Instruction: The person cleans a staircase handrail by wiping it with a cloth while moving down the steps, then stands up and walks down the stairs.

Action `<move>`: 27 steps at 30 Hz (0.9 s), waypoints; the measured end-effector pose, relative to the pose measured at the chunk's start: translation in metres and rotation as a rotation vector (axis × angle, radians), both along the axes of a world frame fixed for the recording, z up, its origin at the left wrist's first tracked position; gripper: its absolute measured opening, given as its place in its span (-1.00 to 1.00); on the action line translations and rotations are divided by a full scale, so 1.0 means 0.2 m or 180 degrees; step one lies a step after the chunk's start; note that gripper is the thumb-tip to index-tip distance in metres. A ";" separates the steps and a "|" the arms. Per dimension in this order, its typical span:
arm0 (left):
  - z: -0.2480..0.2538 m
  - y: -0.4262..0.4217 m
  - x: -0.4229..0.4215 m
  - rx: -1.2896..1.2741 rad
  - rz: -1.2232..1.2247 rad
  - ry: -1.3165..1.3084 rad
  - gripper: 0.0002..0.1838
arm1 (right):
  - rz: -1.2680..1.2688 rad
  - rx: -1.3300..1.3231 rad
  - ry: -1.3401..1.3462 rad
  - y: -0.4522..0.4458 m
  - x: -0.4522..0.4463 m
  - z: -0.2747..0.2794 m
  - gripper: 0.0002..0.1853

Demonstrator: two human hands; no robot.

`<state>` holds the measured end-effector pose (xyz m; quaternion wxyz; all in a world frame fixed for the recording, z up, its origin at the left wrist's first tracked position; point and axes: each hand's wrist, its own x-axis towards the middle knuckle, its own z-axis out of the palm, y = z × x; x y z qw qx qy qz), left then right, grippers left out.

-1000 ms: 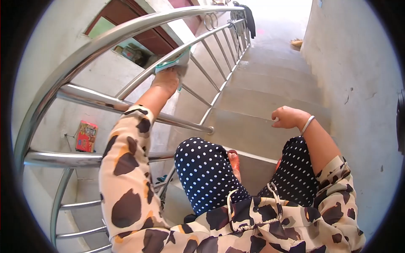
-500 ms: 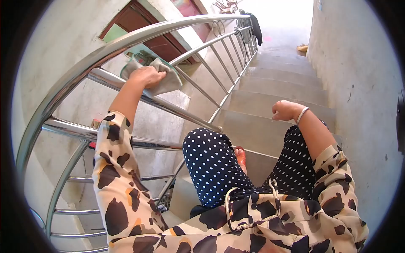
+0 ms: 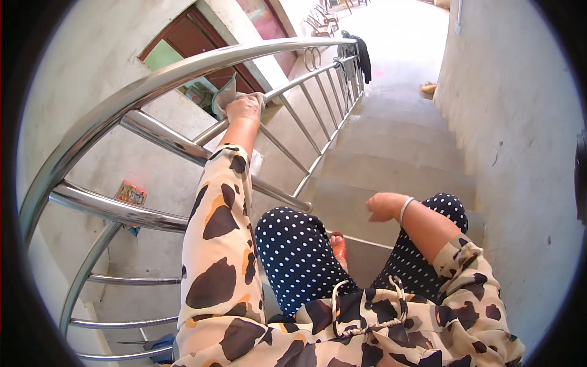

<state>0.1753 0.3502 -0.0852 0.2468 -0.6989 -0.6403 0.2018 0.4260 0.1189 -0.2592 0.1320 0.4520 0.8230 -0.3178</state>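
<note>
My left hand [image 3: 244, 109] is closed on a grey cloth [image 3: 224, 98] with a green edge. It presses the cloth around the metal rail [image 3: 275, 91] just under the top handrail [image 3: 202, 63]. Part of the cloth sticks up to the left of the fingers. My right hand [image 3: 386, 207], with a white bangle at the wrist, hangs in front of my right knee above the steps. Its fingers are curled in and slightly blurred, and nothing shows in them.
Concrete steps [image 3: 391, 147] lead down ahead, with a wall [image 3: 520, 122] on the right. A dark garment [image 3: 365, 58] hangs at the railing's far end. Chairs [image 3: 321, 21] stand below, and a brownish object [image 3: 427, 88] lies by the wall.
My left hand has moved forward and right with the cloth, from the open span onto the further rail. My right hand has dropped lower and to the left. The view has shifted slightly.
</note>
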 end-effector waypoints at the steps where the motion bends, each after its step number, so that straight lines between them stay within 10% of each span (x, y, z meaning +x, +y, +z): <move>1: 0.02 -0.01 0.01 -0.0176 0.0000 0.0048 -0.61 | -0.0220 0.0053 -0.0303 0.05 0.06 -0.05 -0.71; 21: 0.48 -0.61 -0.23 -0.0133 -0.1192 0.0413 -0.89 | -0.0503 0.0044 0.0370 0.16 0.19 -0.10 -0.68; 25: 0.74 -0.83 -0.05 0.0335 -0.2710 -0.1161 -0.63 | -0.0598 -0.0245 0.0217 0.15 0.20 -0.02 -0.68; 27: 0.96 -0.91 -0.01 0.1102 -0.2942 -0.0683 -0.53 | -0.0608 -0.0377 0.0176 0.15 0.20 -0.01 -0.63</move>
